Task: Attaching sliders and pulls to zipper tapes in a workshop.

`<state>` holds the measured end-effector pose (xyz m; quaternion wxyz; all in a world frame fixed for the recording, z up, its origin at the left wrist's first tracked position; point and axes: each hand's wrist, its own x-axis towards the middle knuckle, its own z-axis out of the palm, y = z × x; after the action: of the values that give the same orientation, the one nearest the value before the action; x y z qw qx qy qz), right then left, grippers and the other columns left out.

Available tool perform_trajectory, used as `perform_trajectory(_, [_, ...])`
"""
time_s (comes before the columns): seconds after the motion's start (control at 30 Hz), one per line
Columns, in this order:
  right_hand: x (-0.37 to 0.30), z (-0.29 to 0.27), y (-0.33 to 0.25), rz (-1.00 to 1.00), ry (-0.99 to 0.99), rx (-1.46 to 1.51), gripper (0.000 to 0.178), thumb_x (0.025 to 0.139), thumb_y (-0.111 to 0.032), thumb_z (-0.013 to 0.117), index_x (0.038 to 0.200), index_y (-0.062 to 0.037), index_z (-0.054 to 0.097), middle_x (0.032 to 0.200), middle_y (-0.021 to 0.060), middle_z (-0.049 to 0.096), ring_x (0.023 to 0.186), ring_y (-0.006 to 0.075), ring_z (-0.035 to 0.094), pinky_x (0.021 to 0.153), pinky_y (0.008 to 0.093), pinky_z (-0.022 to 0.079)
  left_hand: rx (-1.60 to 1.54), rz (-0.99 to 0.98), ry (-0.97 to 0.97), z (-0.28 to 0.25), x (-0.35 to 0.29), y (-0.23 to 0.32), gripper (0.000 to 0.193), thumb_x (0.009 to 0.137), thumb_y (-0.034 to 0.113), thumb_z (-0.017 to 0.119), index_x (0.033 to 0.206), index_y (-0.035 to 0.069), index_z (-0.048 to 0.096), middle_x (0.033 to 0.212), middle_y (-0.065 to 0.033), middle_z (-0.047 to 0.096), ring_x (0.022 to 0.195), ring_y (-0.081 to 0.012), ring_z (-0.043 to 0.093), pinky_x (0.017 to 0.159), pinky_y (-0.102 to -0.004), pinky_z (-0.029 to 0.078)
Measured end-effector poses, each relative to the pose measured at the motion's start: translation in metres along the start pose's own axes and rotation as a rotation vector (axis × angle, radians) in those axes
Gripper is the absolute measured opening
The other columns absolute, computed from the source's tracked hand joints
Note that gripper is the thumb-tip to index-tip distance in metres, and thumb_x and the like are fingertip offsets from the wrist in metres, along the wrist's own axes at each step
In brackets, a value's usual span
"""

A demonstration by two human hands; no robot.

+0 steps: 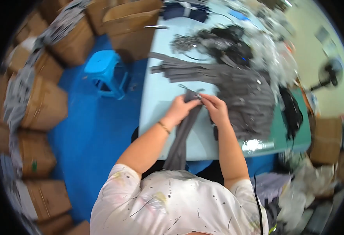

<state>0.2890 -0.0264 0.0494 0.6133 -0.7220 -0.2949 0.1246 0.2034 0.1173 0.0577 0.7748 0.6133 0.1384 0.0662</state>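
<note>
Between my hands is a long dark grey fabric strip, its lower end hanging over the table's near edge toward my lap. My left hand is closed on the strip near its upper end, thumb on top. The fingers of my right hand pinch the strip's right edge, by a small shiny spot too small to name. A thin dark loop sticks out at the strip's top. Right of my hands lies a large pile of similar grey fabric pieces, with long ends reaching left across the table.
The pale table also bears dark bundles with shiny metal parts, clear plastic bags and a black bag. A blue stool stands left on the blue floor. Cardboard boxes line the left side; a fan is right.
</note>
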Motion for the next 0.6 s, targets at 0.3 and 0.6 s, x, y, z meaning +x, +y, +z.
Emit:
perform_trajectory(0.3, [-0.012,-0.016,0.002,0.028,-0.038,0.118,0.02,0.087,-0.009,0.057,0.104,-0.0071,0.066,0.086,-0.0019,0.061,0.072,0.0068,0.05,0.063,0.0212,0.041,-0.089,0.079,-0.069,0.012,0.004,-0.017,0.016,0.082,0.008,0.063,0.094,-0.003,0.061,0.087,-0.0086,0.066,0.078,-0.0123,0.062,0.069,-0.0245,0.05])
perform_trajectory(0.6, [-0.016,-0.014,-0.013,-0.301,0.063,-0.491,0.017,0.081,-0.007,0.061,0.096,-0.0136,0.068,0.076,0.0039,0.056,0.07,0.0167,0.054,0.063,0.0269,0.044,0.585,0.332,-0.003,0.005,0.004,-0.012,0.018,0.082,0.01,0.064,0.096,-0.001,0.063,0.086,-0.0036,0.066,0.077,-0.0083,0.059,0.071,-0.023,0.048])
